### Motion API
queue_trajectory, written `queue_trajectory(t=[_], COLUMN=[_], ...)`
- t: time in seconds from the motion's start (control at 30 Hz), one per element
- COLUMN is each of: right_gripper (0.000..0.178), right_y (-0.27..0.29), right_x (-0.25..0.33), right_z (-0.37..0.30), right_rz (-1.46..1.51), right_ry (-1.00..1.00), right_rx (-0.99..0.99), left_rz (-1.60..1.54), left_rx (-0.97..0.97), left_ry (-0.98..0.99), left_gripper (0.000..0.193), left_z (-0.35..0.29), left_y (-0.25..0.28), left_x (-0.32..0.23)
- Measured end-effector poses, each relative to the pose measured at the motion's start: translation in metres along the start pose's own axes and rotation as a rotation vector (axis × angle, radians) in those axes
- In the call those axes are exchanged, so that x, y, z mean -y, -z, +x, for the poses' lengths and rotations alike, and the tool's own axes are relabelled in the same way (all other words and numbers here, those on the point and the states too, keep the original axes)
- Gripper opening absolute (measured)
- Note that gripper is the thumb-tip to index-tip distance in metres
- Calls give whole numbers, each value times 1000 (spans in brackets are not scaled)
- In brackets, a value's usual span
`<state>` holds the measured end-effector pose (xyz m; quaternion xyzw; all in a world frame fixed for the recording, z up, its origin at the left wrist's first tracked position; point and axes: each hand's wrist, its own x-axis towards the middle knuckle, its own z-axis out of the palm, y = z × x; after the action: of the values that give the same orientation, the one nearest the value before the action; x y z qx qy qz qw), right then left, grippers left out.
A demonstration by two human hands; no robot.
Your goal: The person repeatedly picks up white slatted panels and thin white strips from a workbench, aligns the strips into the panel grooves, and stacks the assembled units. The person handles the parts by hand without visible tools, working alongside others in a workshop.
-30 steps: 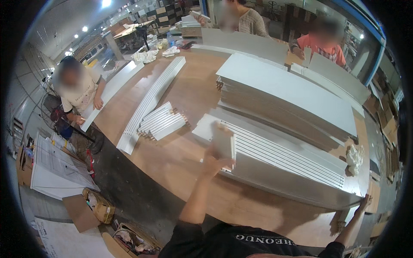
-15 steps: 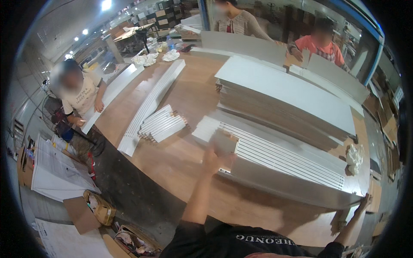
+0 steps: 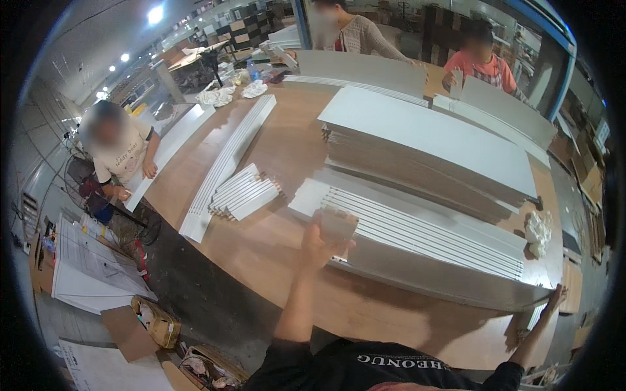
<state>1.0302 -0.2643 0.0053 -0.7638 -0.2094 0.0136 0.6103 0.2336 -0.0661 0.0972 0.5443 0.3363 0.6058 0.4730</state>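
A long white panel (image 3: 443,272) stands on edge along the near side of the table. My left hand (image 3: 318,249) is closed around a short white board piece (image 3: 339,225) at the panel's left end; I cannot tell whether the two are joined. At the far right end, my right hand (image 3: 556,298) grips the panel's corner, its fingers partly hidden. Right behind the panel lies a row of long white grooved strips (image 3: 424,231). A small bundle of short white strips (image 3: 242,193) lies left of my left hand.
A tall stack of white panels (image 3: 427,140) fills the table's middle right. Long white strips (image 3: 228,163) lie to the left. Crumpled white wrapping (image 3: 538,233) sits near the right edge. Across the table two people handle upright boards; another person at left holds a long white piece (image 3: 171,155).
My left hand and the short board piece have shifted slightly down, and the piece's flat face shows more plainly. My right hand stays at the panel's right end.
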Motion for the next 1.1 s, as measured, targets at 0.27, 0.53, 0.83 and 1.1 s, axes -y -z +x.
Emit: queue_trajectory(t=[0.27, 0.53, 0.83, 1.1], right_gripper=[28, 22, 25, 31], right_y=[-11, -6, 3, 5], right_x=[0, 26, 23, 26], right_z=[3, -6, 1, -5], right_rz=[124, 155, 140, 101], right_ry=[223, 119, 91, -32], right_rx=[-154, 15, 0, 0], left_rz=[109, 103, -180, -202], left_rx=[-50, -84, -195, -174], left_ry=[112, 30, 23, -19], left_gripper=[50, 42, 42, 43], left_z=[-10, -9, -6, -7], left_y=[17, 1, 8, 11], left_x=[45, 22, 41, 34])
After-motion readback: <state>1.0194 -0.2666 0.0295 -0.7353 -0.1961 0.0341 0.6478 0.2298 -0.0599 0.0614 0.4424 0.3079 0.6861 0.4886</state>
